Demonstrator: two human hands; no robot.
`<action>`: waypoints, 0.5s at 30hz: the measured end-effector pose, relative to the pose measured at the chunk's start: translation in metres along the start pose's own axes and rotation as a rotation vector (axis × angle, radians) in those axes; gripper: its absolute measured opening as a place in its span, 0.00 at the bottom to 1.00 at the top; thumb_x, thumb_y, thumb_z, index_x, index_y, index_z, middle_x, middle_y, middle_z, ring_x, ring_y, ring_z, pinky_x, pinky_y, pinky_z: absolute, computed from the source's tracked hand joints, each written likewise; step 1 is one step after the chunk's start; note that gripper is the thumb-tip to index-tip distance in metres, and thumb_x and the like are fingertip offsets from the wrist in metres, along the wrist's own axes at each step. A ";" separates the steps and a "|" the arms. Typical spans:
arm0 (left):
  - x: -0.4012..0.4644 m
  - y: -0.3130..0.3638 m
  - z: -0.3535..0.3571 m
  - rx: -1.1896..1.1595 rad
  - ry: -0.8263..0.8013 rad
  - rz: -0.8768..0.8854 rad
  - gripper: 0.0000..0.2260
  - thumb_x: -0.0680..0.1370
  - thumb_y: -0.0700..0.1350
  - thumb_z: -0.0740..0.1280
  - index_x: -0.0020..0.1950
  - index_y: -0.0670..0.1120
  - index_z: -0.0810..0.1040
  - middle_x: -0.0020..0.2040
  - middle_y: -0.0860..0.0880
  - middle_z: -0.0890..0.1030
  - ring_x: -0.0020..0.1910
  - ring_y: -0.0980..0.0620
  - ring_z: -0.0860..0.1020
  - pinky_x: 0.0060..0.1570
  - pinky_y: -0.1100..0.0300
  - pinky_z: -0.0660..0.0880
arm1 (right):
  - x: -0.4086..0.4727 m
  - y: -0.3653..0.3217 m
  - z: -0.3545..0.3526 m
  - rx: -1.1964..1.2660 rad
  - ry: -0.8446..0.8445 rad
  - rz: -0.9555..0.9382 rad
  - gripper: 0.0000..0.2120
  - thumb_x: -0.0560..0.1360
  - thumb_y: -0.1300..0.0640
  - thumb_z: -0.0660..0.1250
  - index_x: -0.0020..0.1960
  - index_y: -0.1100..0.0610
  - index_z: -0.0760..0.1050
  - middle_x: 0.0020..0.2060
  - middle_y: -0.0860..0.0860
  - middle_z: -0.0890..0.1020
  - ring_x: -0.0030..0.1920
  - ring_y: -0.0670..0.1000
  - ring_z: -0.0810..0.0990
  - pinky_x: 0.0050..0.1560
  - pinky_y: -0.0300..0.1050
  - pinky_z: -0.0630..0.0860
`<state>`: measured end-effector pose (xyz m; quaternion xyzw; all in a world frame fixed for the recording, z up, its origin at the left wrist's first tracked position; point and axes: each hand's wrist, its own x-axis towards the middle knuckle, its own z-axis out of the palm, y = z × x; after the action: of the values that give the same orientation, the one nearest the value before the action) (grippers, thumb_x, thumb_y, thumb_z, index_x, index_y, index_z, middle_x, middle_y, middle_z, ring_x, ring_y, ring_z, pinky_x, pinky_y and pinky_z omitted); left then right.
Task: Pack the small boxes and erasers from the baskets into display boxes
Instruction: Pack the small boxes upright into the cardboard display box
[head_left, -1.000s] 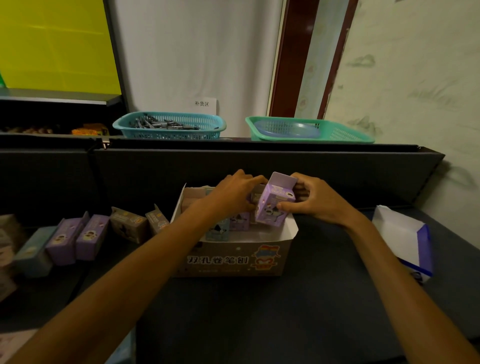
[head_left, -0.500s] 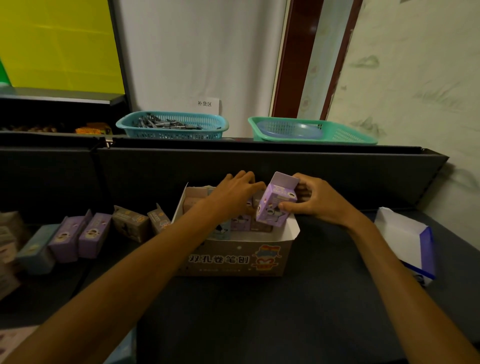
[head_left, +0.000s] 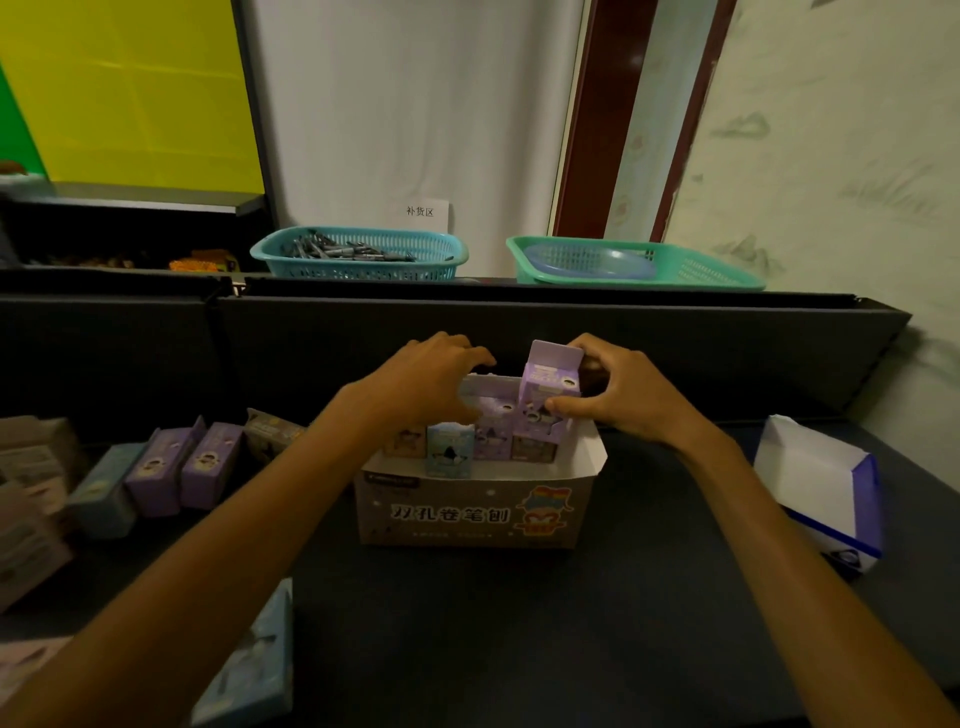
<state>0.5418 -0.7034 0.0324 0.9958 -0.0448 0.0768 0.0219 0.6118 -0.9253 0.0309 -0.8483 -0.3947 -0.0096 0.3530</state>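
A printed cardboard display box (head_left: 467, 514) stands open on the dark table, with several small boxes upright inside. My right hand (head_left: 618, 392) pinches a small purple box (head_left: 551, 382) at the box's back right corner, half lowered among the others. My left hand (head_left: 426, 382) reaches over the back left of the display box with curled fingers on the small boxes there; the fingertips are partly hidden. A pale blue small box (head_left: 450, 451) stands in the front row.
Loose small boxes (head_left: 182, 470) lie in a row on the table at left. A white and blue empty display box (head_left: 826, 493) lies at right. Behind the dark partition sit a blue basket (head_left: 358, 254) of pens and a green basket (head_left: 634, 262).
My right hand has turned the purple box upright and lowered it into the back right of the display box. My left hand has shifted slightly over the back row.
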 end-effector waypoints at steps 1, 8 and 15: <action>-0.005 -0.002 -0.001 0.008 -0.004 -0.011 0.32 0.72 0.57 0.70 0.73 0.55 0.61 0.68 0.49 0.68 0.67 0.48 0.65 0.63 0.49 0.66 | 0.001 -0.003 0.002 -0.016 0.000 -0.006 0.19 0.69 0.52 0.75 0.56 0.48 0.71 0.50 0.42 0.78 0.49 0.35 0.77 0.43 0.28 0.73; -0.029 -0.022 -0.002 0.048 0.024 -0.087 0.33 0.71 0.58 0.70 0.73 0.55 0.61 0.67 0.50 0.69 0.66 0.48 0.66 0.62 0.49 0.66 | 0.015 -0.021 0.021 -0.133 -0.019 -0.003 0.19 0.67 0.54 0.76 0.56 0.53 0.74 0.50 0.47 0.78 0.47 0.41 0.77 0.44 0.32 0.73; -0.043 -0.032 0.003 0.004 0.040 -0.092 0.31 0.72 0.59 0.68 0.72 0.54 0.62 0.66 0.49 0.69 0.65 0.47 0.66 0.62 0.47 0.65 | 0.021 -0.021 0.044 -0.234 -0.101 0.133 0.20 0.67 0.56 0.77 0.55 0.53 0.73 0.50 0.51 0.80 0.47 0.48 0.79 0.48 0.47 0.80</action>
<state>0.5028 -0.6675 0.0219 0.9951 0.0018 0.0955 0.0245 0.6005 -0.8752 0.0171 -0.9072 -0.3511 0.0105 0.2314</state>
